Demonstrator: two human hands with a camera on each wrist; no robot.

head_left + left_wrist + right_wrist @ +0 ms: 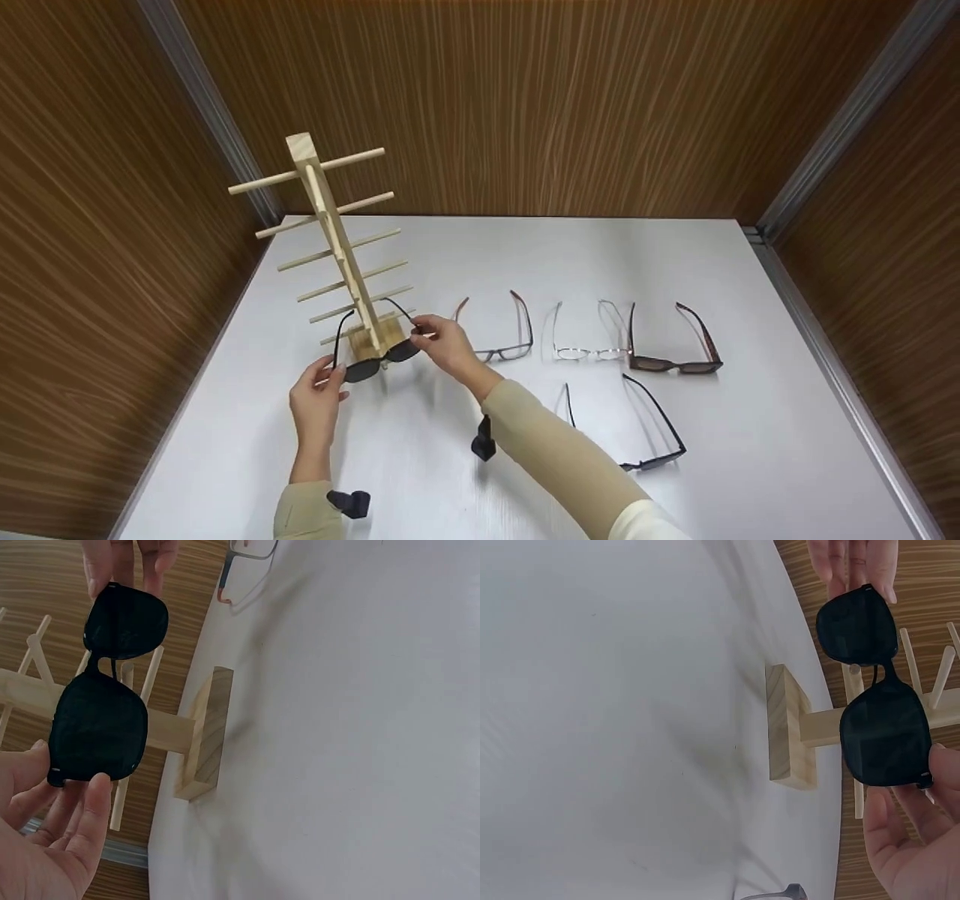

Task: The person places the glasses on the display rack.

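Observation:
Both hands hold one pair of dark sunglasses (363,370) by the outer ends of its frame, its temples unfolded toward a wooden rack. My left hand (315,399) pinches one hinge corner; my right hand (448,346) pinches the other. Pale wood makes up the rack (346,259), an upright post with several crosswise pegs. In the head view the sunglasses overlap the lowest pegs and the rack's base. Seen from the left wrist, the dark lenses (101,727) stand in front of the post, with the wooden base (206,739) beside them.
Right of the rack, glasses with reddish temple tips (516,351), thin clear-framed glasses (574,354) and brown-lensed sunglasses (675,367) lie unfolded on the white table (780,450). Nearer lies another black pair (660,459), partly behind the right sleeve. Wood-grain panels (480,105) enclose the table.

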